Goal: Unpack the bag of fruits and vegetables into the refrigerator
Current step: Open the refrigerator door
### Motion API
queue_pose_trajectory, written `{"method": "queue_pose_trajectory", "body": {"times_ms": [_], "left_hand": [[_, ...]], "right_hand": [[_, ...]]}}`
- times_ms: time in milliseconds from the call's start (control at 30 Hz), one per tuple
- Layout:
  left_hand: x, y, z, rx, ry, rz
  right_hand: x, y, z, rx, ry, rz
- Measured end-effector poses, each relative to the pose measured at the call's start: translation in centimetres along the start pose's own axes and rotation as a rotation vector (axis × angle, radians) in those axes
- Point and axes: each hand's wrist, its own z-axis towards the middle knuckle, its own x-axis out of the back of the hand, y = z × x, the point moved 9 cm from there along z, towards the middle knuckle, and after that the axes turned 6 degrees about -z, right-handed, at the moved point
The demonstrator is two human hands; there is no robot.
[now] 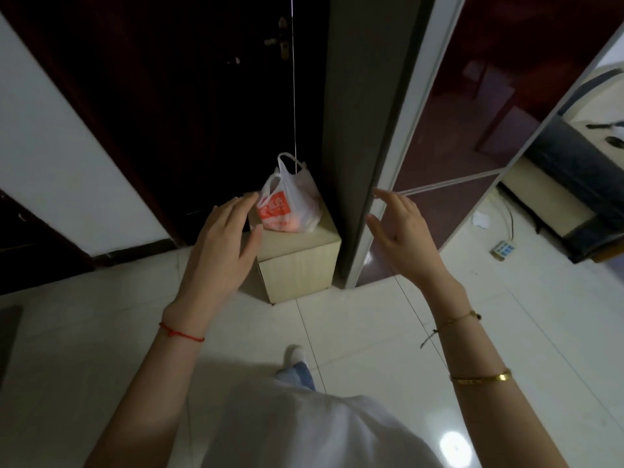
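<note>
Wearer: white short-sleeved shirt (304, 430) fills the bottom edge; one blue-jeaned leg with a white shoe (297, 354) stands on the floor ahead.
Floor: glossy white tiled floor (506, 332), with a bright light reflection near the bottom right.
Left forearm: bare, with a thin red string bracelet (180, 332) at the wrist.
Right forearm: bare, with a gold bangle (481, 378) and, nearer the wrist, a thin gold chain bracelet (457, 319).
Left hand (221, 238): raised, back to the camera, fingers extended and loosely spread, empty; its fingertips overlap the near left edge of the bag in this view, contact cannot be told.
Right hand (401, 228): raised, fingers spread and slightly curled, empty; it hangs in front of the refrigerator's edge, apart from the bag.
Support: pale beige box-shaped stool (300, 268) on the floor, close against the refrigerator's side.
Bag: white plastic carrier bag with an orange printed panel (290, 204) sits upright on the stool top, handles up, orange round items showing through its lower part.
Refrigerator: tall refrigerator with dark maroon glossy doors and a grey side (472, 106), doors closed, just right of the stool.
Background: dark wooden door with a brass handle (282, 42) behind the bag.
</note>
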Motion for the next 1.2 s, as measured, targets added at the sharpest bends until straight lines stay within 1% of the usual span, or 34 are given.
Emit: {"method": "queue_pose_trajectory", "body": {"times_ms": [167, 367, 600, 767, 933, 1100, 1200], "left_hand": [[-0.5, -2.0, 8.1, -0.021, -0.028, 0.013], [-2.8, -1.3, 15.1, -0.104, -0.083, 0.006], [-5.6, 1.5, 20.4, -0.143, -0.106, -0.068], [-8.1, 5.1, 24.0, -0.221, -0.118, -0.106], [-10.8, 9.7, 28.5, -0.294, -0.112, -0.161], [-13.4, 12.6, 32.6, -0.281, -0.098, -0.229], [-14.6, 14.3, 34.2, -0.309, -0.092, -0.283]], "right_hand": [[-1.0, 1.2, 7.4, -0.02, 0.026, 0.002], [-0.9, 3.8, 12.2, -0.079, 0.056, -0.009], [0.8, 6.4, 15.7, -0.118, 0.08, -0.049], [3.5, 7.1, 17.8, -0.089, 0.165, -0.082], [8.1, 6.7, 20.7, 0.021, 0.321, -0.245], [12.1, 6.0, 24.6, 0.114, 0.449, -0.461], [13.7, 5.3, 26.7, 0.17, 0.495, -0.585]]}}
